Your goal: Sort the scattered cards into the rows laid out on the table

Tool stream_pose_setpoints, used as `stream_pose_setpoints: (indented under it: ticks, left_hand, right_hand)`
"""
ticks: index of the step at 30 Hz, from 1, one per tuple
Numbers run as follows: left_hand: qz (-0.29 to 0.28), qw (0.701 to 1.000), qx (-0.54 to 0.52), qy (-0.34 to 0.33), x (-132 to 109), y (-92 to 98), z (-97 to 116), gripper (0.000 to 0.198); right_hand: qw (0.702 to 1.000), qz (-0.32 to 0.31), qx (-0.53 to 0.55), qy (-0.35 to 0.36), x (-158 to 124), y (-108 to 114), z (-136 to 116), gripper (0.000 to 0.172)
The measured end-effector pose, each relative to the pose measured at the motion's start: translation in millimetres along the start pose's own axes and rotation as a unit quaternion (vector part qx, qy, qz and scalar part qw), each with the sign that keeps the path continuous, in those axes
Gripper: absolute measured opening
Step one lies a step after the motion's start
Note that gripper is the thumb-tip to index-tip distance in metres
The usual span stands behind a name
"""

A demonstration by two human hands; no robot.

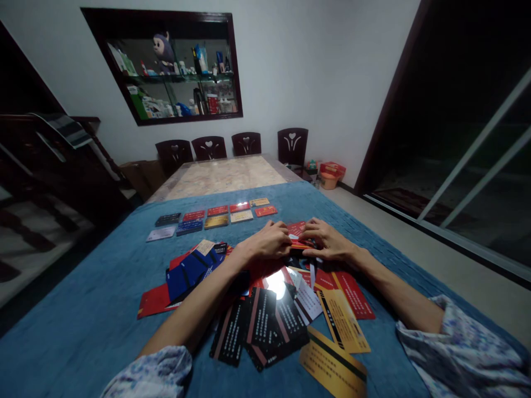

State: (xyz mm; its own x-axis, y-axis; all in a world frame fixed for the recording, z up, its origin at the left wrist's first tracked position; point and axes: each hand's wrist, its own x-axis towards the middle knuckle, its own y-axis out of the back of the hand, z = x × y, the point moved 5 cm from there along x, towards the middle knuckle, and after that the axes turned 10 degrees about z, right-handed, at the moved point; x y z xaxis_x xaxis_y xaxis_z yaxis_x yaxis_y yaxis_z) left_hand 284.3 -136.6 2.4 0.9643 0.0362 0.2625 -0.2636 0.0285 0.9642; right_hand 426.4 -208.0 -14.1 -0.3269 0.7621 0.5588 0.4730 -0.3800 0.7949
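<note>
My left hand (269, 241) and my right hand (326, 239) meet at the far side of a loose pile of cards. A red card (296, 228) shows between them, with the fingertips of both hands curled at its edges. My left fingers are bent downward, their tips partly hidden. The right thumb and fingers close in from the other side. Below my wrists lie black cards (261, 318), gold cards (344, 323), a white card (309, 301) and red cards (350, 290). Beyond my left forearm are blue cards (188, 279) and a beige card (205, 246).
Farther up the blue cloth (103, 276), small stacks of cards stand in two rows, among them a gold stack (216, 221) and a black stack (167, 220). The bare tabletop (228, 174) and several chairs lie beyond. A shelf niche (178, 77) is in the wall.
</note>
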Motion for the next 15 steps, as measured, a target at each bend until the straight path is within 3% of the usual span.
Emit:
stream_pose_setpoints:
  ticks: [8,15]
  left_hand:
    - [0.075,0.991,-0.106,0.038,2.3,0.7,-19.7,0.023]
    - [0.13,0.977,-0.149,0.085,0.1,-0.5,-28.6,0.021]
  right_hand:
    - [0.998,0.051,0.02,-0.008,-2.4,1.3,3.0,0.02]
    - [0.993,0.102,0.031,-0.045,-6.0,1.6,11.3,0.029]
